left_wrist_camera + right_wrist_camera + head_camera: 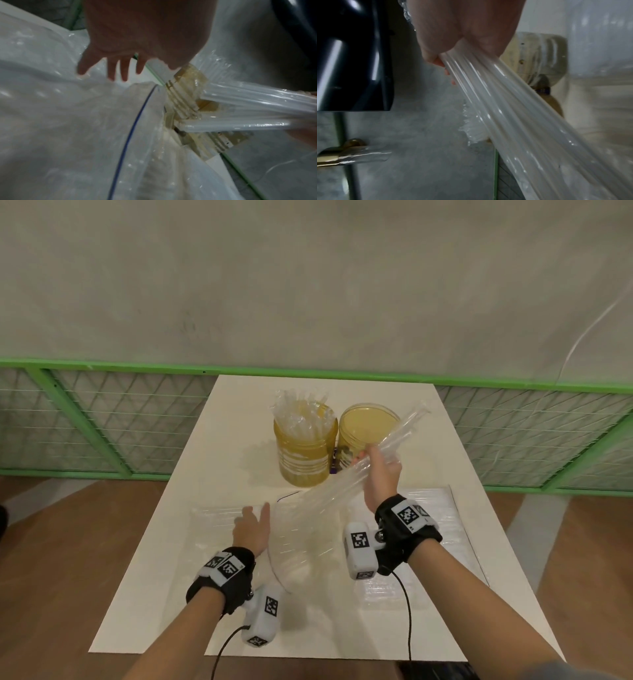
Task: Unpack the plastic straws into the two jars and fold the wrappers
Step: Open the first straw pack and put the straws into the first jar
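Two yellow jars stand at the middle of the white table (219,440). The left jar (301,453) is packed with clear straws; the right jar (368,426) holds none. My right hand (373,463) grips a bundle of clear straws (404,429) slanting up to the right in front of the right jar; the straws (496,101) fan out from my fist. Their lower ends reach the mouth of a clear wrapper (298,542) edged with a blue line (130,128). My left hand (255,513) is open, its fingers (111,70) straight and spread at the wrapper's left side.
A flat clear wrapper (431,508) lies on the table to the right and another (212,511) to the left. A green mesh fence (102,419) and a grey wall stand behind the table. Brown floor surrounds it.
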Available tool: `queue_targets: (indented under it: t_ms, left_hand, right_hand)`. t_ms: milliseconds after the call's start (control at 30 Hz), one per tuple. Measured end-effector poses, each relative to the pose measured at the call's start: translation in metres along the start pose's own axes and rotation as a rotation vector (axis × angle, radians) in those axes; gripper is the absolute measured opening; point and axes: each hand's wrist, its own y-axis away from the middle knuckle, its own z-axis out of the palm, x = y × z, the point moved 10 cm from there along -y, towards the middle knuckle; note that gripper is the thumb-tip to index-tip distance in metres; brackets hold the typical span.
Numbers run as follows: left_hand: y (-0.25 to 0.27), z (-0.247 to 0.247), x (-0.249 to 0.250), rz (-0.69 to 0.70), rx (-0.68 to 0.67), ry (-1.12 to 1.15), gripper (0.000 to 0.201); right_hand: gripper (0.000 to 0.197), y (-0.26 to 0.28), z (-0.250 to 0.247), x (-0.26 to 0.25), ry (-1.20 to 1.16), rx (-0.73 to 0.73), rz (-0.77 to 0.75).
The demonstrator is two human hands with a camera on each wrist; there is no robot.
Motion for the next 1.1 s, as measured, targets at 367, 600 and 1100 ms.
queue_targets:
  t_ms: [367,600,1100]
  left_hand:
    - [0.022,0.055,0.038,-0.197,-0.486,0.772,0.068]
    - [0.04,0.079,0.034,-0.331,-0.709,0.669,0.072]
    - [0.024,0.075,0.023,-0.258,-0.54,0.733,0.035]
  right_hand:
    - [0.02,0.016,0.035,-0.032,-0.017,-0.171,-0.153]
    - [0.028,0.031,0.042,-0.039,0.143,-0.219,-0.29]
    - [0.021,0.061,0.057,-0.026,0.154,-0.307,-0.29]
